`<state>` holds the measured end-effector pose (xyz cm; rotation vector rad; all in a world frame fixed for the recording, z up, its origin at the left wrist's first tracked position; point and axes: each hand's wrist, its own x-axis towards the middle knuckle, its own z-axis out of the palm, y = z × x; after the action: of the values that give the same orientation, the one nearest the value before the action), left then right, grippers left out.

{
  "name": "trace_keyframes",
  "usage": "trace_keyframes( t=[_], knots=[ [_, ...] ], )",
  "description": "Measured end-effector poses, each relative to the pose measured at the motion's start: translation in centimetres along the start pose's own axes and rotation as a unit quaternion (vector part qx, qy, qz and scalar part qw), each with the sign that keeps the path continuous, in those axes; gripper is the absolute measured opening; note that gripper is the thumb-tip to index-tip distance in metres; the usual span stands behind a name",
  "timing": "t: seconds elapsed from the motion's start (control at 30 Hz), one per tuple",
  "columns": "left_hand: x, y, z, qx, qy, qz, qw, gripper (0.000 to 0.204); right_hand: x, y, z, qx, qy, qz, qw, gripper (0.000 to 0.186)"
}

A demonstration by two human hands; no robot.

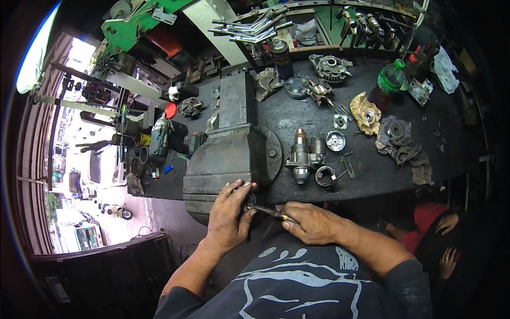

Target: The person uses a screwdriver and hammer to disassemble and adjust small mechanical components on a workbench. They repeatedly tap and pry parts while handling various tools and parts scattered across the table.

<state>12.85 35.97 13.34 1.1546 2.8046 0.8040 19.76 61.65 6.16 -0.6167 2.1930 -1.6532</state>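
My left hand (230, 215) is closed round a small dark metal part (251, 202) against the front of a large steel bench vise (218, 159). My right hand (305, 223) grips a screwdriver-like tool (272, 212) with a black and orange handle, its slim end reaching the part between my left fingers. Right of the vise on the dark bench stand a cylindrical motor assembly (302, 159), a ring-shaped piece (325, 177) and a round end plate (335, 141).
Around the bench (372, 181) lie housings (329, 68), greasy rags (422, 167), a spray can (280, 61), a green-capped bottle (388, 85) and a power tool (159, 135). Another person's hands (447, 260) and red clothing show at lower right. A bright open doorway is at left.
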Motion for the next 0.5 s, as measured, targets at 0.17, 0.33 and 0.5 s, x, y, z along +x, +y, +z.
trace_keyframes(
  t=[0.17,0.33,0.5],
  knots=[
    [0.09,0.08,-0.01,-0.001,-0.001,-0.002,1.000,0.055,-0.06,0.07,0.11,-0.007,0.009,0.001,1.000,0.027],
    [0.08,0.24,-0.08,-0.002,0.002,-0.003,1.000,0.055,-0.06,-0.20,-0.10,-0.014,0.003,0.002,1.000,0.028],
    [0.05,0.31,-0.11,0.003,-0.004,-0.005,1.000,0.056,-0.14,-0.87,-0.37,-0.020,-0.007,0.021,1.000,0.030]
  ],
)
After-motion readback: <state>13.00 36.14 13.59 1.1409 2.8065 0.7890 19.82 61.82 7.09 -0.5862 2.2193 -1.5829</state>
